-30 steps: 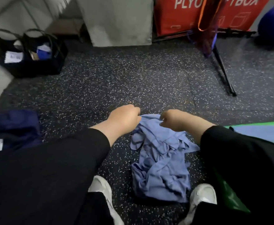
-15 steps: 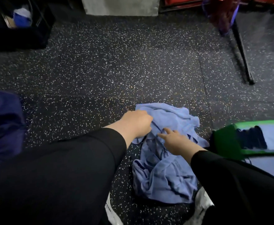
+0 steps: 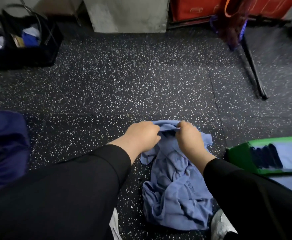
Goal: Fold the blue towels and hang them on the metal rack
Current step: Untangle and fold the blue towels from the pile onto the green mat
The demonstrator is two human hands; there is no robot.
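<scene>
A crumpled light blue towel [image 3: 176, 193] lies on the speckled black floor between my feet. My left hand [image 3: 142, 135] and my right hand [image 3: 189, 135] both grip its far edge, close together, with a short taut strip of cloth stretched between them. Black sleeves cover both arms. The black leg of a metal rack [image 3: 252, 71] slants across the floor at the upper right, with dark red mesh fabric [image 3: 231, 23] hanging above it.
A green bin [image 3: 238, 156] holding folded blue cloths sits at the right. A dark blue bag [image 3: 3, 144] lies at the left, black bags [image 3: 20, 42] at the far left, a grey block [image 3: 128, 14] and red box [image 3: 193, 7] at the back.
My right hand has moved up from the middle of the towel to its far edge beside my left hand, and both now grip that edge. The camera has tilted up a little.
</scene>
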